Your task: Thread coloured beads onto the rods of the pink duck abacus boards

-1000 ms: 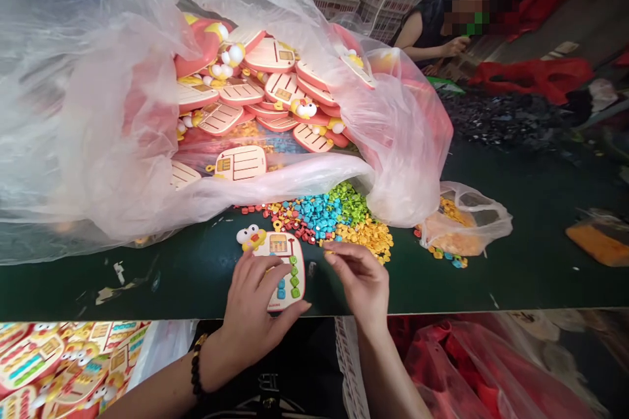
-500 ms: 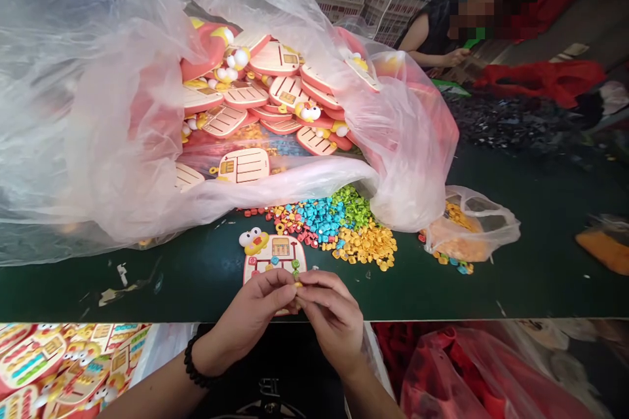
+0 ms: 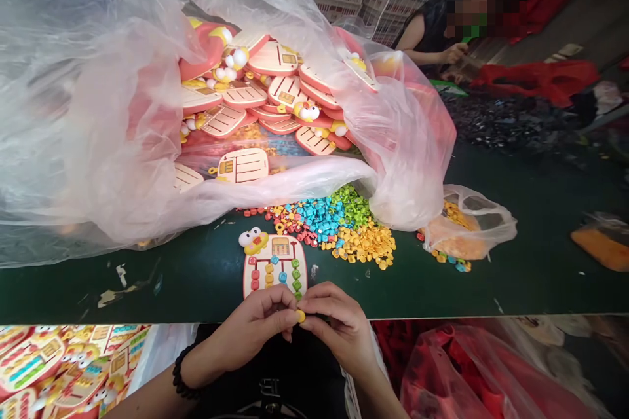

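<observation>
Fingers (image 3: 281, 323) of left hand (image 3: 253, 326) and right hand (image 3: 340, 322) pinch a small yellow piece (image 3: 301, 317) nearside of the cream, red-rimmed plastic board (image 3: 262, 275).

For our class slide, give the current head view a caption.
Left hand and right hand pinch a yellow piece near a toy board.

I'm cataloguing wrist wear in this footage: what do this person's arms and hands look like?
The left hand and right hand are ungloved, with visible forearms uncovered. A bracelet of round black beads circles the left wrist; the right wrist shows nothing worn.
</observation>
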`<state>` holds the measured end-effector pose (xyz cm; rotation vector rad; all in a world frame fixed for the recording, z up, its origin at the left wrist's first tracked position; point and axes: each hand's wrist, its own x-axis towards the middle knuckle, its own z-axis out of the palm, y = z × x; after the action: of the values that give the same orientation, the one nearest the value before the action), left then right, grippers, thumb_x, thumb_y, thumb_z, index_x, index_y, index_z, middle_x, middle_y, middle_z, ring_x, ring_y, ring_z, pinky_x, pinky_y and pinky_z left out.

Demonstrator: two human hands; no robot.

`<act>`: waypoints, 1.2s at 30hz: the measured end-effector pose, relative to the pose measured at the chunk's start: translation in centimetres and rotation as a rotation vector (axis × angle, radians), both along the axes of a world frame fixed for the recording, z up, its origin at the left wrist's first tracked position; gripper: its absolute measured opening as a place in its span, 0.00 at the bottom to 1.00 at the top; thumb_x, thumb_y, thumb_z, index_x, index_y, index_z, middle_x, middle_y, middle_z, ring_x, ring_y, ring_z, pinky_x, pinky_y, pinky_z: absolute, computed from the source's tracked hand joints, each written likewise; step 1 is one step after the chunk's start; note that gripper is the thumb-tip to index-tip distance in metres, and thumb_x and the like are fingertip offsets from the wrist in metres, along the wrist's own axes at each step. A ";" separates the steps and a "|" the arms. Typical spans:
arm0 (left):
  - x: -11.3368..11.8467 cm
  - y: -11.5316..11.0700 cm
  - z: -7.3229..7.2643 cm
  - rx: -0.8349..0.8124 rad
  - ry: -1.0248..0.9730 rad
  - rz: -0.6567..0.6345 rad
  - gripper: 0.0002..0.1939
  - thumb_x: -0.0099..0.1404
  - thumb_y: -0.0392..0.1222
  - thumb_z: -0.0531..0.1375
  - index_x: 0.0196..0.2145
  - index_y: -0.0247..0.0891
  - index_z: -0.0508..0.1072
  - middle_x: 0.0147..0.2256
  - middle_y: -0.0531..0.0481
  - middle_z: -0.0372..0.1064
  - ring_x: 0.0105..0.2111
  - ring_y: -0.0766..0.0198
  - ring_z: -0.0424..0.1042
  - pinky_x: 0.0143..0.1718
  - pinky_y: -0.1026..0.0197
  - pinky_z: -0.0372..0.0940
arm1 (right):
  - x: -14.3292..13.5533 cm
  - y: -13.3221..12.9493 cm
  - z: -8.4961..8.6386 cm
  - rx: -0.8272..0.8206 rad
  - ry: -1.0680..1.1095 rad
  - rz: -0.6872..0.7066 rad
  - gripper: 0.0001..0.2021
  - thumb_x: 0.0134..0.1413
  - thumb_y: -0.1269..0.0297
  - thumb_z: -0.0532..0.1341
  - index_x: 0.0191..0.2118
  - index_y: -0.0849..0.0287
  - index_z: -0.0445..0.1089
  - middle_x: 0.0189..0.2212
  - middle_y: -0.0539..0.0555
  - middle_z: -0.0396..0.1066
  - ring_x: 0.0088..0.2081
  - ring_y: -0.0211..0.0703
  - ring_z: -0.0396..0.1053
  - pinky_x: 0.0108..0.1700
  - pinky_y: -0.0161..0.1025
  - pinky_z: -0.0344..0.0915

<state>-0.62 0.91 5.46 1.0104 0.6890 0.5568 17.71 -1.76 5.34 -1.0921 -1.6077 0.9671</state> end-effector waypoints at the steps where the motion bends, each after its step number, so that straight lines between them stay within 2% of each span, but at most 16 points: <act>1: -0.1 0.0 0.0 0.006 0.005 -0.001 0.17 0.62 0.54 0.60 0.31 0.36 0.68 0.27 0.55 0.62 0.28 0.69 0.62 0.33 0.64 0.58 | -0.1 0.1 0.0 0.010 -0.005 0.003 0.12 0.51 0.69 0.67 0.41 0.47 0.77 0.34 0.51 0.75 0.34 0.38 0.73 0.36 0.34 0.72; 8: -0.3 0.2 0.1 0.004 0.019 0.053 0.18 0.61 0.55 0.60 0.30 0.36 0.68 0.26 0.55 0.62 0.27 0.69 0.63 0.32 0.64 0.60 | -0.8 0.5 -0.1 0.060 -0.046 -0.034 0.07 0.53 0.67 0.66 0.38 0.50 0.78 0.32 0.52 0.75 0.33 0.39 0.73 0.35 0.34 0.72; 12: -0.1 0.5 -0.1 0.131 0.097 0.170 0.16 0.63 0.54 0.59 0.31 0.37 0.69 0.28 0.53 0.65 0.29 0.67 0.65 0.33 0.64 0.62 | -1.1 1.9 -0.3 0.082 -0.069 -0.051 0.05 0.54 0.65 0.65 0.37 0.51 0.78 0.30 0.51 0.75 0.32 0.40 0.73 0.35 0.36 0.72; 15: -0.1 0.5 -1.0 0.389 0.251 0.305 0.12 0.65 0.50 0.57 0.37 0.38 0.71 0.34 0.49 0.68 0.33 0.64 0.67 0.35 0.62 0.64 | -0.7 3.9 -1.0 0.095 -0.111 -0.098 0.05 0.55 0.64 0.63 0.36 0.51 0.78 0.31 0.52 0.75 0.33 0.40 0.73 0.36 0.36 0.72; 20: -0.3 0.1 -3.0 1.007 0.603 0.472 0.10 0.66 0.43 0.57 0.43 0.39 0.71 0.40 0.44 0.70 0.42 0.58 0.68 0.45 0.55 0.64 | 0.3 7.2 -3.0 0.122 -0.298 -0.256 0.07 0.58 0.63 0.60 0.37 0.53 0.77 0.35 0.53 0.76 0.36 0.42 0.74 0.40 0.39 0.71; 22: -0.3 0.0 -3.4 1.168 0.705 0.496 0.10 0.66 0.42 0.56 0.44 0.39 0.71 0.42 0.43 0.70 0.45 0.56 0.67 0.51 0.51 0.62 | 0.4 7.8 -3.5 0.136 -0.376 -0.263 0.08 0.59 0.63 0.59 0.38 0.53 0.77 0.36 0.54 0.76 0.37 0.43 0.74 0.41 0.40 0.71; 24: -0.3 0.0 -3.7 1.255 0.802 0.515 0.12 0.66 0.44 0.57 0.45 0.39 0.71 0.47 0.41 0.68 0.51 0.52 0.64 0.58 0.42 0.54 | 0.3 8.0 -3.9 0.166 -0.447 -0.262 0.09 0.60 0.62 0.58 0.39 0.53 0.77 0.36 0.55 0.76 0.37 0.44 0.73 0.41 0.41 0.70; 26: -0.3 0.1 -3.9 1.292 0.893 0.504 0.16 0.64 0.48 0.59 0.48 0.40 0.71 0.54 0.39 0.65 0.58 0.45 0.57 0.61 0.34 0.44 | 0.2 8.1 -4.1 0.202 -0.502 -0.260 0.10 0.61 0.61 0.58 0.39 0.53 0.77 0.36 0.55 0.76 0.38 0.45 0.73 0.42 0.43 0.69; 28: -0.4 0.3 -4.2 1.298 0.964 0.450 0.22 0.61 0.52 0.61 0.51 0.42 0.70 0.59 0.39 0.59 0.62 0.39 0.50 0.61 0.29 0.39 | 0.2 8.2 -4.3 0.231 -0.542 -0.258 0.10 0.61 0.60 0.57 0.39 0.53 0.77 0.36 0.55 0.77 0.38 0.46 0.73 0.42 0.44 0.68; 32: -0.5 0.7 -4.9 1.251 1.027 0.325 0.34 0.56 0.58 0.64 0.57 0.43 0.66 0.64 0.40 0.52 0.64 0.36 0.43 0.60 0.29 0.40 | 0.3 8.3 -4.5 0.244 -0.567 -0.251 0.11 0.62 0.58 0.57 0.39 0.53 0.77 0.35 0.54 0.77 0.38 0.46 0.73 0.41 0.45 0.67; 36: -0.4 0.9 -5.1 1.213 1.029 0.258 0.40 0.52 0.60 0.65 0.59 0.40 0.64 0.66 0.38 0.47 0.65 0.37 0.41 0.61 0.33 0.43 | 0.4 8.4 -4.5 0.218 -0.531 -0.236 0.10 0.61 0.59 0.58 0.39 0.51 0.77 0.35 0.54 0.77 0.38 0.46 0.73 0.41 0.45 0.68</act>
<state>-1.07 1.81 0.38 2.4406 1.4561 0.6655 18.13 6.67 0.86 -1.4200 -1.8920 0.3466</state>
